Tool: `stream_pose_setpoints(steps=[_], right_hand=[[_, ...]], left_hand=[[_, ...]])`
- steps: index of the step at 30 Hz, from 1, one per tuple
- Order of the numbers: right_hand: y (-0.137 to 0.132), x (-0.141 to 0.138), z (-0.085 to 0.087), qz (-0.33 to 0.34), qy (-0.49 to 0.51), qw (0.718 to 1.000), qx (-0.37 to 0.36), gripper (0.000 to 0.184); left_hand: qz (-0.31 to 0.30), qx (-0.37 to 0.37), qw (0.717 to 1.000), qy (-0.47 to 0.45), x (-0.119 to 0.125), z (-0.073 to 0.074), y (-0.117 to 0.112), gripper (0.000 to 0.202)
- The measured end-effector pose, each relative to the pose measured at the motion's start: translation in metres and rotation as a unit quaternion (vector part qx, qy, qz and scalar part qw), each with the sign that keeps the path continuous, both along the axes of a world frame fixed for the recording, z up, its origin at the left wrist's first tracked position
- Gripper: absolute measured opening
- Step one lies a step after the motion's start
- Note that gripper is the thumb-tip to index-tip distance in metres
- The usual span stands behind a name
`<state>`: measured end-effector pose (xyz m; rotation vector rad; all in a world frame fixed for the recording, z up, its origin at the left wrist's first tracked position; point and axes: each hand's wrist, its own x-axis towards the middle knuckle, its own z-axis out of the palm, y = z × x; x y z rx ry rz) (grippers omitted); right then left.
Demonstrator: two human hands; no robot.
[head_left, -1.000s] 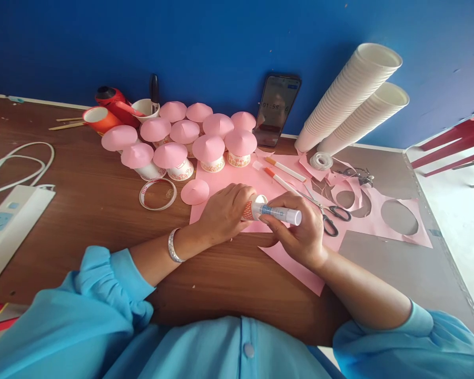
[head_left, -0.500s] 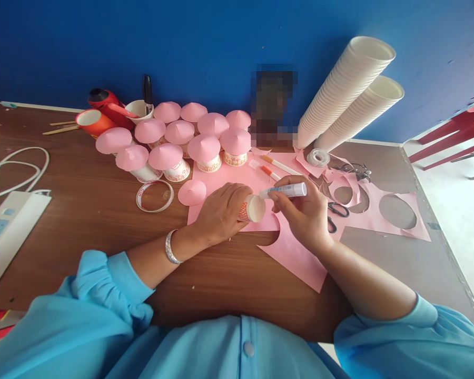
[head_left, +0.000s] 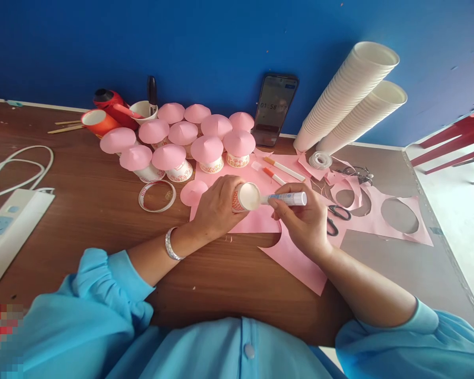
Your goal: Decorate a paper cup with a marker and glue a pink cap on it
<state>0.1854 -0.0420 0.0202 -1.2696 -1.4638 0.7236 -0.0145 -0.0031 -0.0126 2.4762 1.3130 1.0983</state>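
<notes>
My left hand is wrapped round a small paper cup with a red pattern on its side, its pale round end tilted toward me. In my right hand is a white glue stick, its tip at the right edge of the cup's end. Close behind my left hand lies a loose pink paper cone. Pink paper lies under both hands. Several patterned cups topped with pink cones, such as this pink cone, stand together beyond my left hand.
Two tall stacks of white paper cups lean against the blue wall beside a phone. Scissors, markers and cut pink scraps lie about. A cut cup ring and power strip are at left.
The cup's end has turned more toward me and shifted slightly left. The glue stick has tilted closer to level, its tip now lower along the cup's edge.
</notes>
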Motion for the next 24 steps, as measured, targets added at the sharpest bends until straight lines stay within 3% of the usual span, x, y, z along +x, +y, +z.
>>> stream_pose_setpoints(steps=[5, 11, 20, 24], right_hand=[[-0.009, -0.001, 0.003, 0.029, -0.087, 0.995, 0.042, 0.014], [-0.011, 0.0, 0.006, 0.1, -0.088, 0.979, 0.156, 0.013], [-0.009, -0.001, 0.002, 0.121, -0.14, 0.966, 0.18, 0.016], [-0.002, 0.005, 0.0, 0.086, -0.139, 0.975, 0.153, 0.015]], left_hand=[[0.001, -0.013, 1.0, 0.009, 0.0, -0.001, 0.001, 0.05], [-0.018, -0.037, 0.999, 0.018, 0.002, -0.001, -0.001, 0.05], [-0.017, -0.099, 0.995, 0.006, 0.003, 0.002, -0.003, 0.049], [-0.011, -0.166, 0.985, -0.054, 0.001, 0.002, 0.0, 0.051]])
